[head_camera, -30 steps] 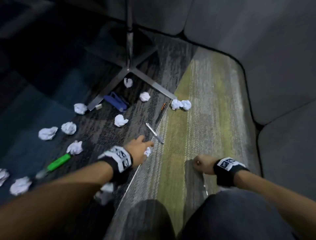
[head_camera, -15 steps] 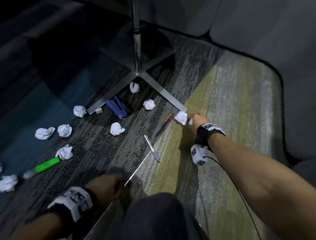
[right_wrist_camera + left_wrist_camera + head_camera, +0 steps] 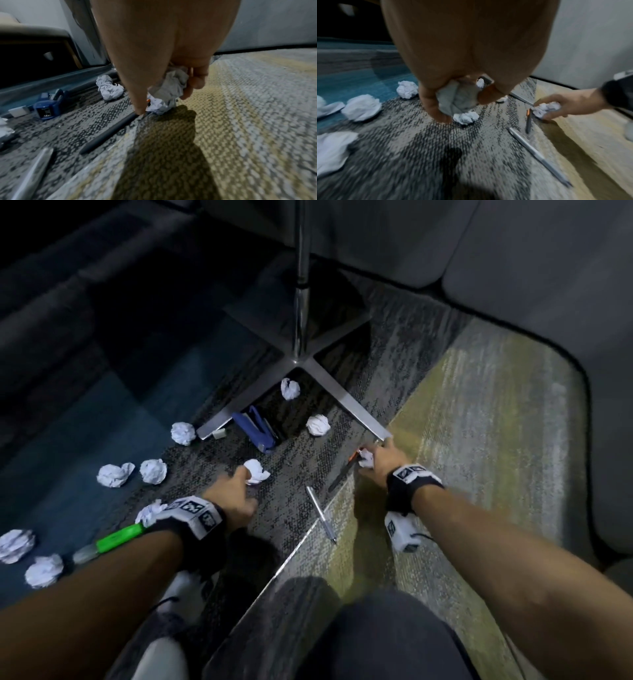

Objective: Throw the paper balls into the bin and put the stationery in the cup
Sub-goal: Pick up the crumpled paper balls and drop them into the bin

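Note:
Several white paper balls lie on the carpet. My left hand [image 3: 239, 486] holds one crumpled ball [image 3: 456, 100] in its curled fingers, with its fingertips beside another ball [image 3: 256, 472] on the floor. My right hand [image 3: 371, 457] grips crumpled paper [image 3: 171, 86] at the end of the metal table leg [image 3: 356, 412]. A dark pen with an orange end [image 3: 342, 477] lies right by it. A silver pen [image 3: 320, 513], a blue stapler [image 3: 255, 429], a small white eraser [image 3: 219, 434] and a green highlighter [image 3: 118, 537] lie loose. No bin or cup is in view.
A chrome table post [image 3: 301, 285] with a cross base stands ahead. Grey padded seating [image 3: 513, 268] curves round the back and right. My knee [image 3: 376, 638] and a white shoe [image 3: 178, 583] are at the bottom. More balls [image 3: 114, 474] lie left on the blue carpet.
My left hand has come forward from beside my knee to the ball in the middle of the floor. My right hand has closed round the paper by the table leg's end.

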### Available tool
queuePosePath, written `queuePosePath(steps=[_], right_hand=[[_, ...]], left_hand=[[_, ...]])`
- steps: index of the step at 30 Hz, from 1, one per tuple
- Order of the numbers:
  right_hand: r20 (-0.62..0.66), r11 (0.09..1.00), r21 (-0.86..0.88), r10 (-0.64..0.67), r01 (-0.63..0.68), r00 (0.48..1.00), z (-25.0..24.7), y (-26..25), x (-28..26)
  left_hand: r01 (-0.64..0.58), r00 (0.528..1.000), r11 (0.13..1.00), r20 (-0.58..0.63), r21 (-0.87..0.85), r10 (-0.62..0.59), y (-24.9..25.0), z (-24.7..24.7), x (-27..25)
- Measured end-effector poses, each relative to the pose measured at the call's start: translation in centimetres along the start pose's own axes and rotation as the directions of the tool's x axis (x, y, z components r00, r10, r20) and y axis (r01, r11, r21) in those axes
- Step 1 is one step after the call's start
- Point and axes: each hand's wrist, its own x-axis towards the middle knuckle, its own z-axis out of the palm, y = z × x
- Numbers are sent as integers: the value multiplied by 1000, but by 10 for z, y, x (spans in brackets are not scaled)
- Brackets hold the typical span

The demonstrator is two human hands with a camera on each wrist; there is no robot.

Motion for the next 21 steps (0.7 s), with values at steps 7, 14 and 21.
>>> queuePosePath(steps=[7, 14, 21], right_hand=[[-113, 999, 37, -32, 37, 993, -4, -5, -5], [-257, 987, 73, -123, 146, 959, -41, -52, 7], [55, 980, -126, -147, 153, 988, -32, -119, 63]], left_hand=[[-100, 984, 969, -123, 224, 130, 12, 3, 51], [36, 999, 980, -29, 196, -31, -1, 25, 67], [-28, 987, 977, 158, 209, -5, -36, 2, 42]])
